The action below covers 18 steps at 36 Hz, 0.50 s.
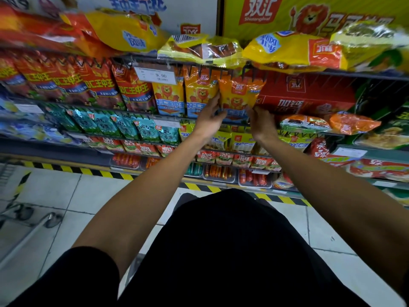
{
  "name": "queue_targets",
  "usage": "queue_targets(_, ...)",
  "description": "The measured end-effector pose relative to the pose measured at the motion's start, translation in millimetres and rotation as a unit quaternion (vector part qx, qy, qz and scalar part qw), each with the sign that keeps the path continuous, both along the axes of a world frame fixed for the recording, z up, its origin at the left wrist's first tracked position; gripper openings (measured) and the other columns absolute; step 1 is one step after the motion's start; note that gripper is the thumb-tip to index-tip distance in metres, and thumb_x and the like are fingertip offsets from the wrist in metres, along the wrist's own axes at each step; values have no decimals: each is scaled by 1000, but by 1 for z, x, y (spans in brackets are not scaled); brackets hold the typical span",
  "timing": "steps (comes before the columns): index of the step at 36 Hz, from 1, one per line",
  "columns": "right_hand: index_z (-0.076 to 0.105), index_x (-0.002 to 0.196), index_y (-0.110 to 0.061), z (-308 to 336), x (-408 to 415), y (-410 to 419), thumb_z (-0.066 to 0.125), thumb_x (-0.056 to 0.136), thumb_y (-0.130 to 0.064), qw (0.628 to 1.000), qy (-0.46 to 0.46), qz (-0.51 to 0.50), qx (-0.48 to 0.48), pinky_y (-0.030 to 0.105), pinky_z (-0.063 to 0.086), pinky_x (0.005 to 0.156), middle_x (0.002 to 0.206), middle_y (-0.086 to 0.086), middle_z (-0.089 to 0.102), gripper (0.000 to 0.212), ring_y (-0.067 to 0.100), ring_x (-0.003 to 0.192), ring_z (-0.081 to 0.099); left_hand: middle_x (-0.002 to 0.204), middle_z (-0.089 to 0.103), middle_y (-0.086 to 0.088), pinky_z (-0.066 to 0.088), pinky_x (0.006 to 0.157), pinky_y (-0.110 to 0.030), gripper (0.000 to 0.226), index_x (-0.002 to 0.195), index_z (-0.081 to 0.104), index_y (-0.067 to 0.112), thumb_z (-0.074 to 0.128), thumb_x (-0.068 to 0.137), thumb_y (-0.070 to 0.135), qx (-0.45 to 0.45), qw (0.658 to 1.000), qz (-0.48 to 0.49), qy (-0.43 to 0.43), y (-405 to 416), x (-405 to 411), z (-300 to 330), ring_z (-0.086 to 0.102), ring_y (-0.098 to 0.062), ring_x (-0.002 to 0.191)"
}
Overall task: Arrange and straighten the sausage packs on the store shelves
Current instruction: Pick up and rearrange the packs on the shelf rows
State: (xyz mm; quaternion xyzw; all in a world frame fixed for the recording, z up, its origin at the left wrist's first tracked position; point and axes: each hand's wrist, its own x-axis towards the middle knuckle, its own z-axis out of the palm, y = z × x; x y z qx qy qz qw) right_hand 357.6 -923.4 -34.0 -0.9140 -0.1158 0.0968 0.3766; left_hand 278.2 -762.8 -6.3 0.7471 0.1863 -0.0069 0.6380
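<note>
We hold the glossy orange plastic sausage pack with the lion print (pixel 240 96) by its lower corners, left hand (pixel 212 117) and right hand (pixel 261 124) both pinching; above our grip it hangs upright, long axis vertical, top at the black shelf hooks (pixel 221 70).

A shop aisle: stocked shelves (pixel 221 124), price tag (pixel 156 76), trolley (pixel 26 218).
</note>
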Motion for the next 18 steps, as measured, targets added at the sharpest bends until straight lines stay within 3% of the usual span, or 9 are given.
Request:
queue_targets(3, 61, 111, 3, -4, 9, 1, 38, 110, -36, 999, 45, 7, 5, 39, 32, 70, 71, 1, 47, 45, 30, 76, 51, 164, 33, -4, 34, 121, -40, 69, 162, 18, 17, 54, 104, 11, 32, 998, -34, 41, 0, -1, 2, 36, -25, 148)
queue_targets(5, 60, 119, 2, -5, 11, 2, 38, 110, -35, 999, 51, 6, 12, 40, 29, 71, 73, -2, 46, 44, 30, 73, 47, 165, 31, -3, 38, 113, -34, 67, 163, 17, 17, 52, 106, 14, 54, 996, -40, 52, 1, 0, 3, 38, -26, 146)
queue_targets(8, 57, 131, -2, -2, 10, 4, 38, 110, -33, 998, 52, 2, 26, 40, 31, 76, 102, 15, 65, 41, 40, 96, 57, 165, 30, -4, 46, 96, -33, 67, 163, 16, 18, 51, 106, 17, 89, 994, -48, 51, 0, 3, 6, 50, -30, 136)
queue_targets(9, 56, 134, -3, -2, 12, 4, 38, 110, -33, 998, 57, -5, 32, 41, 32, 78, 116, 21, 65, 42, 42, 107, 58, 165, 29, -4, 48, 92, -34, 67, 163, 15, 19, 51, 106, 18, 101, 992, -56, 55, -1, 5, 8, 55, -30, 130)
queue_targets(11, 58, 133, -3, -1, 13, 7, 39, 110, -34, 997, 67, -23, 35, 42, 36, 81, 126, 24, 63, 44, 44, 116, 57, 167, 25, -4, 51, 76, -33, 69, 163, 11, 22, 50, 107, 20, 115, 988, -75, 72, -4, 8, 10, 61, -16, 95)
queue_targets(13, 59, 131, -2, -2, 16, 9, 38, 110, -35, 996, 78, -29, 27, 42, 38, 81, 125, 25, 62, 45, 45, 116, 57, 168, 22, -4, 49, 73, -34, 72, 163, 6, 23, 50, 107, 18, 113, 987, -81, 84, -6, 9, 7, 41, -2, 70)
queue_targets(16, 56, 133, -2, -4, 18, 10, 34, 111, -36, 996, 88, -18, 12, 40, 34, 78, 127, 25, 61, 46, 45, 115, 56, 168, 21, -4, 39, 65, -25, 75, 163, 2, 24, 51, 106, 15, 96, 989, -82, 82, -7, 10, 1, 36, 0, 70)
queue_targets(18, 53, 137, -4, -6, 18, 8, 33, 111, -38, 996, 89, -13, 7, 45, 37, 80, 129, 25, 59, 48, 45, 115, 56, 169, 16, -2, 39, 67, -24, 79, 163, 0, 27, 52, 105, 15, 91, 988, -84, 87, -8, 12, 0, 55, -8, 90)
